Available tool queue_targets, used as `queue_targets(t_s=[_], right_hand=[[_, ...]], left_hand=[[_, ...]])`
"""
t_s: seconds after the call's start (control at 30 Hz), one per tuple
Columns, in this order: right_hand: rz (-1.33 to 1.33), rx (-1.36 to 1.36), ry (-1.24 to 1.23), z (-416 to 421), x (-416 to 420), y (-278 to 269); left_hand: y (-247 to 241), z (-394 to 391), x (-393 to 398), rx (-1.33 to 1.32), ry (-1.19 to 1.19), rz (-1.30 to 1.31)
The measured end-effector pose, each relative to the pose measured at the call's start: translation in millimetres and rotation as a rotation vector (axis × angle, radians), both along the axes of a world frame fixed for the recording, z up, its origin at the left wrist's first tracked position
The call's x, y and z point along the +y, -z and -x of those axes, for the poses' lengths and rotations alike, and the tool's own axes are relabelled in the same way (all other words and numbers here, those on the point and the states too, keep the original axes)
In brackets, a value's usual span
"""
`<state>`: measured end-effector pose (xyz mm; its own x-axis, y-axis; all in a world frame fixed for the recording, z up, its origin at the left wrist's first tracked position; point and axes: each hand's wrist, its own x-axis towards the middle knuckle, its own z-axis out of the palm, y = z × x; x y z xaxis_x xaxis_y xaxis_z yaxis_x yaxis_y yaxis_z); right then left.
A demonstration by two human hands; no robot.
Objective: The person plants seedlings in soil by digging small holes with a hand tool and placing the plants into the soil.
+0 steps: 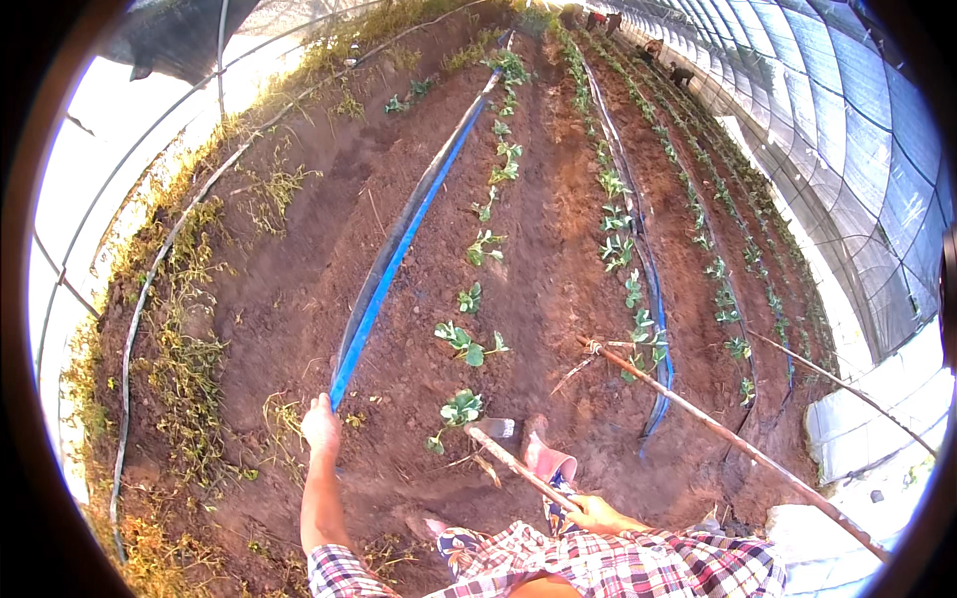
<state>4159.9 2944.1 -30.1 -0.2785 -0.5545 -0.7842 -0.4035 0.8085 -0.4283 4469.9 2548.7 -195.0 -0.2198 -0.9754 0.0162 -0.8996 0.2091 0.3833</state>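
Note:
My left hand [322, 427] grips the near end of a flat blue-and-black irrigation hose [390, 273], which runs away from me over the brown soil. In my right hand [598, 516] is the wooden handle of a hoe [517, 469]. The hoe's metal blade [496, 427] lies on the ground close to a leafy green seedling [461, 408] and my boot [549, 460]. More seedlings [465, 342] stand in a row to the right of the hose. Part of the blade is hard to make out.
A wooden pole [718, 426] slants across the right side, over a second blue hose [662, 366]. Dry weeds [187, 374] and a pale pipe [142, 306] border the left. Greenhouse sheeting [845, 105] curves up on the right. Small figures [677, 73] are far off.

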Motion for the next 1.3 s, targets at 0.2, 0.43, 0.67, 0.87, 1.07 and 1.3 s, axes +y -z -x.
queue_targets(t_s=[0.2,0.43,0.67,0.87,1.07,1.3], right_hand=[[0.254,0.039,-0.064,-9,0,7],[0.205,-0.023,-0.016,-1,12,26],[0.182,0.010,-0.068,3,7,28],[0.056,-0.038,-0.076,2,-3,18],[0.045,0.031,-0.088,5,-14,10],[0.048,-0.032,-0.147,16,-27,-1]], left_hand=[[45,16,17,-0.066,0.001,-0.139],[72,34,33,0.061,-0.320,-0.308],[74,25,33,-0.094,-0.209,-0.349],[98,25,34,-0.174,-0.114,-0.434],[111,6,61,-0.260,-0.196,-0.360],[121,-55,54,-0.319,-0.302,-0.393]])
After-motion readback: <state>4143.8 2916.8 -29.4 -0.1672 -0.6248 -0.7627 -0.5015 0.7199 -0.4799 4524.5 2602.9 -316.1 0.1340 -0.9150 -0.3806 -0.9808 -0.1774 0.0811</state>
